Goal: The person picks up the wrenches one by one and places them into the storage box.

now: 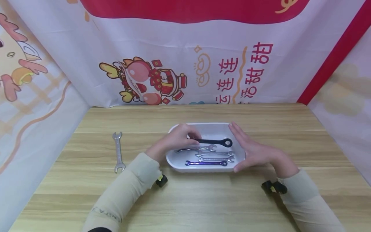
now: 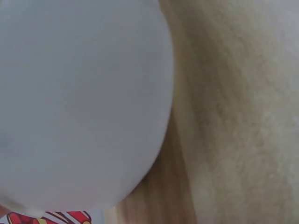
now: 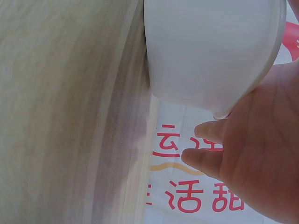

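My left hand (image 1: pixel 180 139) pinches a black wrench (image 1: pixel 215 141) by its left end, over the inside of a white tray (image 1: pixel 174 164). The ring end of this wrench points right; the other end is hidden by the fingers. In the tray lie several silver wrenches (image 1: pixel 215 154) and a blue-purple wrench (image 1: pixel 205 163) along the front. Around the tray's right end, my right hand (image 1: pixel 255 151) spreads with straight fingers at the far rim and thumb by the near corner. The right wrist view shows its palm (image 3: pixel 266 144) against the tray's outer wall (image 3: pixel 210 51).
A silver open-end wrench (image 1: pixel 118 153) lies alone on the wooden table (image 1: pixel 203 203), left of the tray. Printed cloth (image 1: pixel 162 42) hangs behind the table's back edge and along both sides.
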Tool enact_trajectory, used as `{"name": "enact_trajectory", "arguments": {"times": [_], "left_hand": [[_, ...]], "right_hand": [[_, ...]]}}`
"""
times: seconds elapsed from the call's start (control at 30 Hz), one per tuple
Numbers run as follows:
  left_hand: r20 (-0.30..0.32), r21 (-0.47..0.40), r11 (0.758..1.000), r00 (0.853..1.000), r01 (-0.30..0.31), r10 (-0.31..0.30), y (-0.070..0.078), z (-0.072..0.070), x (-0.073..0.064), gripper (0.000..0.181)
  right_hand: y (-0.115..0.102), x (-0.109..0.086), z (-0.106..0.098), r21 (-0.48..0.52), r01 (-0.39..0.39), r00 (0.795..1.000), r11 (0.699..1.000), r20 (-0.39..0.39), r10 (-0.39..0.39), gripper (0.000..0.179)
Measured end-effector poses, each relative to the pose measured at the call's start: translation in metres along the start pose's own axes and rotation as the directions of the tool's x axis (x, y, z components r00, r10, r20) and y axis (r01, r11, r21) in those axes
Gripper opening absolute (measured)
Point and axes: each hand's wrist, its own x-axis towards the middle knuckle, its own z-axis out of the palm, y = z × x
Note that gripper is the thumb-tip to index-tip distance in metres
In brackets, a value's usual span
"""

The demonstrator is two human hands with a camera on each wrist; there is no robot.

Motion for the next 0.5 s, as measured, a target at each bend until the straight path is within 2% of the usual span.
{"name": "enact_trajectory", "arguments": {"times": [0.27, 0.5], "left_hand": [[0.013, 0.036, 0.998, 0.999, 0.048, -0.048, -0.005, 0.004, 0.008, 0.016], [0.053, 0.079, 0.993, 0.995, 0.086, -0.090, -0.008, 0.008, 0.013, 0.016]], "right_hand": [[0.001, 0.001, 0.001, 0.000, -0.001, 1.000, 1.000, -0.004, 0.001, 0.142], [0.002, 0.001, 0.001, -0.012, 0.010, 1.000, 1.000, -0.014, -0.010, 0.143]]}}
